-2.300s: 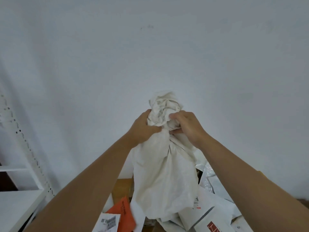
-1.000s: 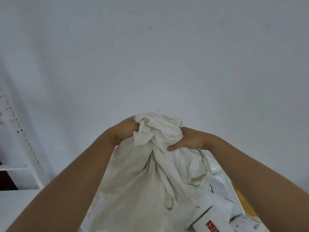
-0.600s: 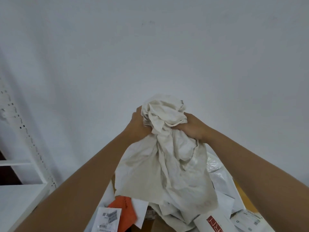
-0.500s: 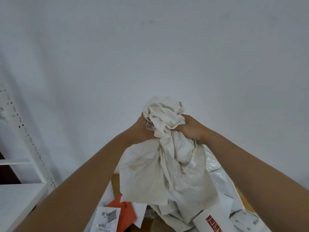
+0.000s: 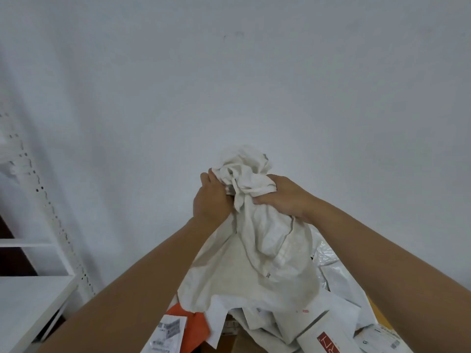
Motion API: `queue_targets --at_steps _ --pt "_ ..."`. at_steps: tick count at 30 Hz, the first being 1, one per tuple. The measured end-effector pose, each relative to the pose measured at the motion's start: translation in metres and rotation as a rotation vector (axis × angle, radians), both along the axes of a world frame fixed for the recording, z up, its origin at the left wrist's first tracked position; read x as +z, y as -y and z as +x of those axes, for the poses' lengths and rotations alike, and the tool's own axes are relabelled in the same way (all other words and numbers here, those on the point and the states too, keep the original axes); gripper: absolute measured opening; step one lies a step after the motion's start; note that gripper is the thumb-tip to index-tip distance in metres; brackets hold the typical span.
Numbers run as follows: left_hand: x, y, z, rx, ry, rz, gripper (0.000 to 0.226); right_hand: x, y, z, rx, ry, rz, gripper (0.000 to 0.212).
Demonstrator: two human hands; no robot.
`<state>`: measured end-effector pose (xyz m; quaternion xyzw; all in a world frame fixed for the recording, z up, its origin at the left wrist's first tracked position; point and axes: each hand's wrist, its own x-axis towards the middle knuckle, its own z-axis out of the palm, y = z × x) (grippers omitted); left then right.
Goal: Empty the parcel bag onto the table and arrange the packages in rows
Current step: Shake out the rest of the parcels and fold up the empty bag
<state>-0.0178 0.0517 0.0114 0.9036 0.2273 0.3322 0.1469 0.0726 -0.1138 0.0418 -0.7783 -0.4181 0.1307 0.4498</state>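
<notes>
Both hands bunch the parcel bag aloft.
Left hand and right hand clench its gathered end; packages below, seemingly heaped.

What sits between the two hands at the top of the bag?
In the head view, only the bunched end of the bag lies between the left hand and right hand; both clutch it.

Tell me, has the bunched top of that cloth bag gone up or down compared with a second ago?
Yes. The bag, gripped by the left hand and right hand, has risen: a second ago it hid the orange package; now that shows beneath it.
</notes>
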Motion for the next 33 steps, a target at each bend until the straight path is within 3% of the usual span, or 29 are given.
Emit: queue_targets --at_steps 2,5,8,12,14,17,18,22,26,30,33 --pt "-0.002 0.001 0.006 -0.161 -0.094 0.03 0.036 -0.002 -0.005 -0.004 0.072 -0.056 -0.01 0.065" --pt "0.004 0.003 0.003 -0.458 -0.082 -0.276 0.027 -0.012 -0.006 0.002 0.043 -0.087 0.05 0.08" --pt "0.008 0.014 -0.014 -0.663 -0.142 -0.526 0.047 -0.018 -0.002 0.011 0.011 -0.083 0.115 0.07" --pt "0.004 0.011 -0.018 -0.695 -0.032 -0.704 0.077 -0.007 0.009 0.018 0.044 -0.045 0.188 0.034" --pt "0.01 0.008 -0.016 -0.634 -0.009 -0.675 0.095 -0.004 0.015 0.022 0.052 -0.049 0.2 0.025" --pt "0.019 0.002 -0.008 -0.442 -0.157 -0.325 0.126 -0.002 0.017 0.019 0.089 -0.001 0.172 0.018" --pt "0.021 0.002 -0.006 -0.417 -0.197 -0.252 0.127 -0.003 0.016 0.017 0.107 0.011 0.165 0.011" --pt "0.023 0.007 -0.003 -0.611 -0.279 -0.32 0.076 -0.012 0.012 0.015 0.109 -0.004 0.204 0.022" --pt "0.018 0.003 -0.004 -0.602 -0.196 -0.295 0.079 -0.017 0.017 0.011 0.074 -0.068 0.191 0.019" --pt "0.02 -0.009 -0.005 -0.544 -0.079 -0.338 0.07 -0.018 0.034 0.021 0.165 -0.323 -0.123 0.053" --pt "0.021 -0.017 -0.007 -0.511 -0.082 -0.331 0.062 -0.023 0.037 0.026 0.073 -0.342 -0.174 0.039"
